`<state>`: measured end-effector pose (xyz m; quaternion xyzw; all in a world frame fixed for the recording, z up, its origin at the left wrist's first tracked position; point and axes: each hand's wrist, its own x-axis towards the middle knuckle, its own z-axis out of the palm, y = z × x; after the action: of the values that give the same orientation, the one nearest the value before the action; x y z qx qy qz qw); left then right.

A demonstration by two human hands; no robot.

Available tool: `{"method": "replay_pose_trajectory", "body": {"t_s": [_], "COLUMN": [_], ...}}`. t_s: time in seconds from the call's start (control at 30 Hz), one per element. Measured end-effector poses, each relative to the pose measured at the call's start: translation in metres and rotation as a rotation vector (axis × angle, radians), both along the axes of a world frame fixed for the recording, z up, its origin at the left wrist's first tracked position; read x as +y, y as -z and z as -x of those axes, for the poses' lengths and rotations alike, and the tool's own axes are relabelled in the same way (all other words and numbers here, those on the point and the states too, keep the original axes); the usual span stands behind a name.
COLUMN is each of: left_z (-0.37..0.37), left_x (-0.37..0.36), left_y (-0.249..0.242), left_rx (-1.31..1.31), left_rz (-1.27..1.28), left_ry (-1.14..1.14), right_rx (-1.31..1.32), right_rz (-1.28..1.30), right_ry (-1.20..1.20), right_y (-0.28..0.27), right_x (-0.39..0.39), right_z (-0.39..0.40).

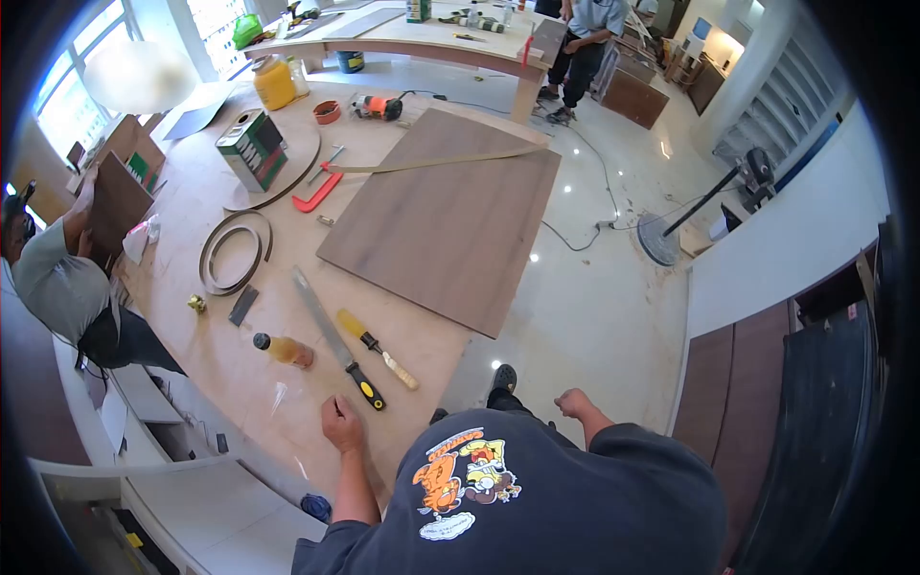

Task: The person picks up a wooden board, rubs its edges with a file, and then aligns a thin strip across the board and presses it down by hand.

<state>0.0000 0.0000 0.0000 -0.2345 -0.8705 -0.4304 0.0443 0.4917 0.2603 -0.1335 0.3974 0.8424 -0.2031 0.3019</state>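
Note:
My left hand (341, 425), curled into a loose fist, rests at the near edge of the wooden worktable (422, 369). Closest to it is a handsaw (331, 331) with a black and yellow handle. A chisel-like tool (369, 335) with a yellow end and a pale end lies beside the saw. Left of these is a small bottle of amber liquid (285, 351) with a dark cap. My right hand (575, 402) hangs off the table at my right side, its fingers closed, touching nothing visible. A brown wood panel (441, 225) lies ahead, a strip of edging (450, 163) across it.
On the table are a coiled edging strip (216, 264), a red clamp (318, 192), a green-white can (251, 150), a yellow jar (274, 83) and an orange power tool (377, 107). A co-worker (67, 278) holds a panel at left; another person (589, 38) stands behind. Cables (594, 153) cross the floor.

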Motion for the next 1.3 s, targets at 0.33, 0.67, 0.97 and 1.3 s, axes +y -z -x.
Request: {"method": "replay_pose_trajectory", "body": {"t_s": [0.33, 0.67, 0.97, 1.3], "left_z": [0.005, 0.003, 0.001, 0.000], "left_x": [-0.005, -0.005, -0.009, -0.003], "left_y": [-0.005, -0.014, -0.025, -0.020], "left_rx": [-0.009, -0.057, -0.079, -0.082], "left_rz": [0.005, 0.010, -0.028, -0.026], "left_ry": [-0.021, -0.120, -0.101, -0.142], "right_rx": [0.193, 0.364, 0.209, 0.076], "right_rz": [0.132, 0.202, 0.138, 0.224], "right_ry": [0.376, 0.132, 0.026, 0.285], "right_y": [-0.037, -0.002, -0.042, -0.069], "right_x": [0.007, 0.047, 0.042, 0.004], "right_z": [0.086, 0.091, 0.082, 0.061]}}
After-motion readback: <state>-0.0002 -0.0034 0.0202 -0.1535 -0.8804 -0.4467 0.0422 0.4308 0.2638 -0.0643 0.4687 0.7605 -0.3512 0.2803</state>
